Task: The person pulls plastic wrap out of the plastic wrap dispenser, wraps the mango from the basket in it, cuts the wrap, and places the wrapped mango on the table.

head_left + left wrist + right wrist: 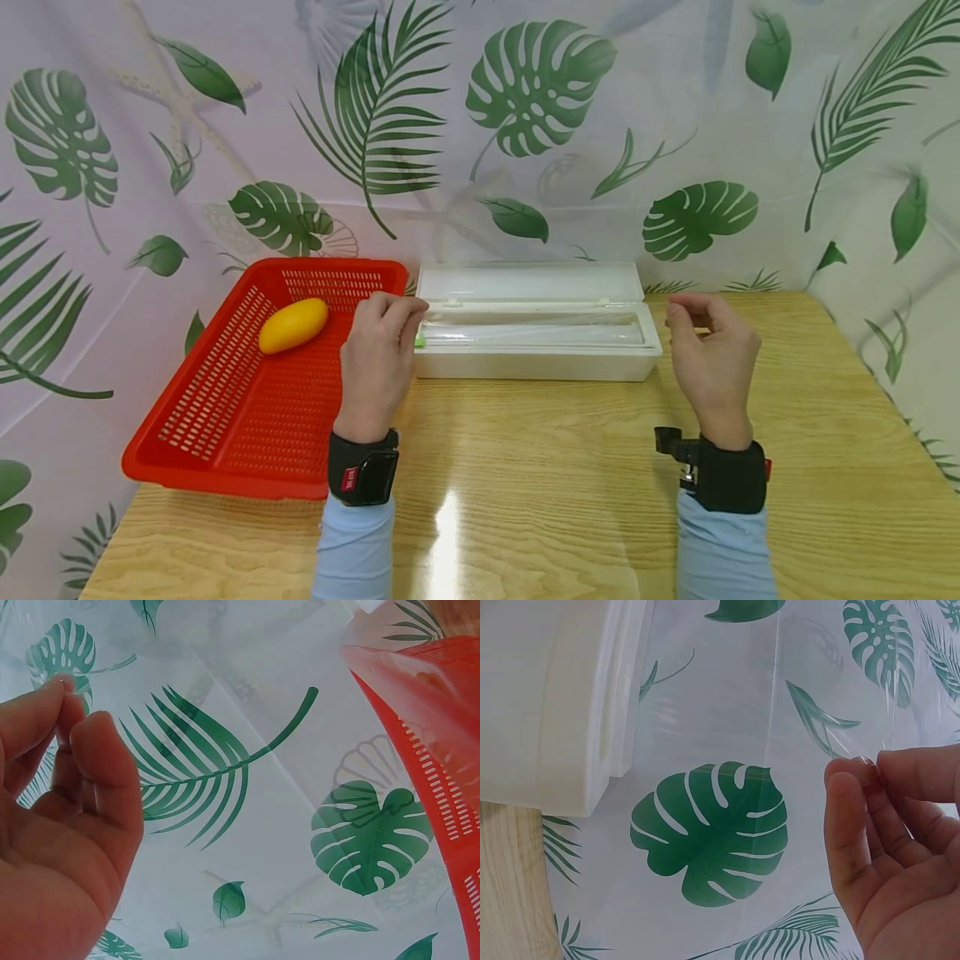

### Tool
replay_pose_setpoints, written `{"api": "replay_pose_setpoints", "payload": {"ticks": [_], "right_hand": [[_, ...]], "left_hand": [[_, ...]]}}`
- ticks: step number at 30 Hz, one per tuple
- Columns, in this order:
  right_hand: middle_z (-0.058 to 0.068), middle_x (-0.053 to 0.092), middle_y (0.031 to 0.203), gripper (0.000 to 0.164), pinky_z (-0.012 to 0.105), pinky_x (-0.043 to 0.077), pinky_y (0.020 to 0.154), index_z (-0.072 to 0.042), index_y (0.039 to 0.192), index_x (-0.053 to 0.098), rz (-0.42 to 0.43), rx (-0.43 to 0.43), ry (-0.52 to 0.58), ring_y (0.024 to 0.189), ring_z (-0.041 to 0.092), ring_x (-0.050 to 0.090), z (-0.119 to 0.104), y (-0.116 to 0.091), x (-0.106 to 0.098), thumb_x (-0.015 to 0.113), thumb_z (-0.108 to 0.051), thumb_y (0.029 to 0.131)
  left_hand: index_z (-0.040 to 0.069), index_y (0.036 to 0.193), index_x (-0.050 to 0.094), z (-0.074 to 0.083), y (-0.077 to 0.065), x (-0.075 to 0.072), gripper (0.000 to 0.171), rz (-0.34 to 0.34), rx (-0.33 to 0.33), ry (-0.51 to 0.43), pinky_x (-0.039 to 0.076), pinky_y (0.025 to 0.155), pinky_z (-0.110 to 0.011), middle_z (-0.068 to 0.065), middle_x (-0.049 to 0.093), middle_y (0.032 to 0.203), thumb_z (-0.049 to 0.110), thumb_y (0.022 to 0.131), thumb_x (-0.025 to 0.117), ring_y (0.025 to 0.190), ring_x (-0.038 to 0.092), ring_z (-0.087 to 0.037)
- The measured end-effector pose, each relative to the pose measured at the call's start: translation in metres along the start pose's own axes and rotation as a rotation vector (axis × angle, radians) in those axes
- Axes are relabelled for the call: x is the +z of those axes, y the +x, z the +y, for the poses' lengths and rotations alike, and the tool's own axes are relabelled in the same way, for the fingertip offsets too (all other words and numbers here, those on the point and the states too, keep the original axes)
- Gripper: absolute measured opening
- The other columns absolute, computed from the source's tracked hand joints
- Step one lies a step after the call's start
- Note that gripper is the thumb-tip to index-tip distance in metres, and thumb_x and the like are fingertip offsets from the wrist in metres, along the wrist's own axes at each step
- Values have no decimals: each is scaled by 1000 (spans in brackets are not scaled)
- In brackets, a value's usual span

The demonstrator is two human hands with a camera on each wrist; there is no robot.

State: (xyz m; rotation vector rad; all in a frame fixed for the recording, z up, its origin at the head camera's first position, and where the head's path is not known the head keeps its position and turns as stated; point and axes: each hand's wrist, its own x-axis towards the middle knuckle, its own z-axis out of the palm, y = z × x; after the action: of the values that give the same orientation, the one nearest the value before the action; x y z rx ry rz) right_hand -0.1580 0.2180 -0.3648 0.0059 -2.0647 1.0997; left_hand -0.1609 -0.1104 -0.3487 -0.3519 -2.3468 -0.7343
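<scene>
A white cling film box (pixel 536 364) lies with its lid (pixel 528 282) raised, a roll of clear cling film (pixel 525 334) inside. My left hand (pixel 377 354) pinches the film between thumb and fingertips above the box's left end. Past the right end, my right hand (pixel 712 354) pinches it in the same way. In the right wrist view, creases of film (pixel 890 712) run up from the fingertips of the right hand (pixel 900 840). The film between the hands is see-through, so most of its outline cannot be made out. A small green piece (pixel 420 341) sits at the box's left end.
To the left stands a red slotted basket (pixel 247 433) with a yellow mango (pixel 294 326) in it. Wood-grain tabletop (pixel 525 483) lies before the box. A leaf-patterned sheet (pixel 570 192) hangs close behind the box and basket.
</scene>
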Motion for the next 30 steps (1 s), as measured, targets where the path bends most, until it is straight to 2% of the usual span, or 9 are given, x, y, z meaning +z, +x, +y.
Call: {"api": "replay_pose_setpoints", "payload": {"ticks": [13, 17, 24, 30], "right_hand": [[12, 66, 78, 13, 11, 40, 54, 1, 92, 68, 10, -9, 6, 69, 4, 55, -3, 0, -3, 61, -9, 86], [14, 67, 78, 14, 11, 39, 55, 1, 91, 69, 15, -29, 3, 70, 4, 54, -4, 0, -4, 61, -9, 86], [15, 67, 78, 14, 13, 38, 56, 2, 91, 68, 18, -45, 11, 70, 5, 53, -5, 0, -5, 61, -9, 86], [15, 67, 80, 16, 13, 40, 60, 2, 91, 69, 26, -27, 14, 70, 3, 54, -9, 0, -7, 61, -10, 86]], "left_hand": [[10, 95, 65, 2, 1, 0, 10, 9, -1, -11, 54, 56, -38, -9, 54, 91, 13, 86, 62, 83, 47, -22], [9, 96, 64, 2, 1, 0, 10, 15, 1, -15, 55, 58, -39, -10, 58, 95, 13, 87, 61, 84, 51, -21], [7, 98, 64, 4, 0, 0, 14, 31, 13, -10, 53, 55, -36, -10, 66, 87, 17, 89, 58, 70, 53, -19], [6, 98, 63, 5, 1, -1, 14, 40, 24, -11, 53, 54, -36, -10, 65, 85, 16, 90, 58, 67, 53, -19]]}}
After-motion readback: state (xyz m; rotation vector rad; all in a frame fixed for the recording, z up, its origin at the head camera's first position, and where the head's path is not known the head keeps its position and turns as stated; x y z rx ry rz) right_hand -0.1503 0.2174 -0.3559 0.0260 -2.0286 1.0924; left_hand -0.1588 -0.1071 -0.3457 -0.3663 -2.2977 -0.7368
